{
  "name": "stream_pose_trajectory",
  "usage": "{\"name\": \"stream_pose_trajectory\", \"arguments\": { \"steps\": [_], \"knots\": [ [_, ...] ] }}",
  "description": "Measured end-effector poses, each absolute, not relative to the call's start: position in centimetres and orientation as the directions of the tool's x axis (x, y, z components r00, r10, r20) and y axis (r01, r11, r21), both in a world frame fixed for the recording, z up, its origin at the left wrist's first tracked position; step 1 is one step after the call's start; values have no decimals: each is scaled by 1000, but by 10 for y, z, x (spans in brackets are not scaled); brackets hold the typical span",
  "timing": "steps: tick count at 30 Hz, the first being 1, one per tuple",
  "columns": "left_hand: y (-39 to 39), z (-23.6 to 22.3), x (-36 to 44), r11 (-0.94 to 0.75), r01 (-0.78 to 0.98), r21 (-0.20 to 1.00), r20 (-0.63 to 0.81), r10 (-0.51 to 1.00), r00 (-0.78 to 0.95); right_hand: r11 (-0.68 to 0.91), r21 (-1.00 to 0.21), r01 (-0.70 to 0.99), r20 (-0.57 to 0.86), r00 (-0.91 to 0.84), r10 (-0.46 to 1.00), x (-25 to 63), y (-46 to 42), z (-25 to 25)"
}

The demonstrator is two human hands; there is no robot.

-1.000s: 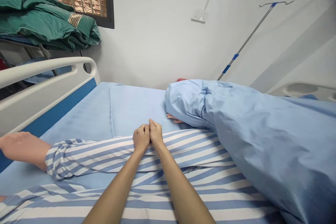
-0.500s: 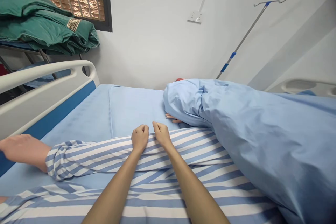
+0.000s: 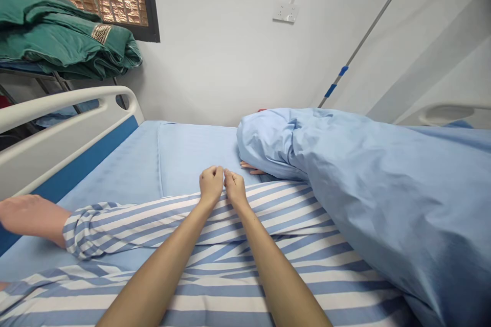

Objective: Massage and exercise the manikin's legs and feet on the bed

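Observation:
A figure in blue-and-white striped trousers lies on the bed; whether it is a person or a manikin I cannot tell. My left hand [image 3: 211,182] is a closed fist at the far side of the farther striped trouser leg [image 3: 153,225], near the knee. Just beside it, almost touching, my right hand [image 3: 235,186] is also curled into a fist. No object shows in either hand, and the trouser cloth around them is not pulled up. At the left, the bare foot [image 3: 26,217] sticks out of the rolled cuff. Both forearms cross above the nearer leg.
A light blue quilt [image 3: 364,179] covers the figure's upper part, with the fingers of a hand [image 3: 251,167] showing under its edge. The bed's end board [image 3: 69,125] stands at left, with green folded bedding [image 3: 69,36] beyond. An IV pole [image 3: 356,48] rises behind the bed.
My left fist has moved right and slightly up, closing the gap to my right fist. The right fist has shifted slightly. The camera view has tilted a little.

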State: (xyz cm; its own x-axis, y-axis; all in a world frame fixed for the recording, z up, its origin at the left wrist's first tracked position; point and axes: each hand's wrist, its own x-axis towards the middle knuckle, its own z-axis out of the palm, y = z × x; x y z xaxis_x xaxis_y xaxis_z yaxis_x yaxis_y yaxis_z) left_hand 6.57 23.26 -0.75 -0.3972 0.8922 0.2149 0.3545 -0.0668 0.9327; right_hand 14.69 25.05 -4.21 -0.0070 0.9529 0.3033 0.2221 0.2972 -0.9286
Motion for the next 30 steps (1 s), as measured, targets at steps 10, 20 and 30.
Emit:
{"name": "stream_pose_trajectory", "arguments": {
  "steps": [10, 20, 30],
  "knots": [
    [230, -41, 88, 84, 450, 889, 143, 883, -447, 249, -958, 143, 265, 102, 959, 147, 251, -41],
    [228, -42, 86, 76, 542, 837, 185, 893, -411, 312, -880, 358, 329, -16, 944, 151, 251, -24],
    [229, -45, 88, 144, 601, 787, 164, 889, -428, 369, -713, 596, 440, -29, 897, 198, 256, -23]
  ]
}}
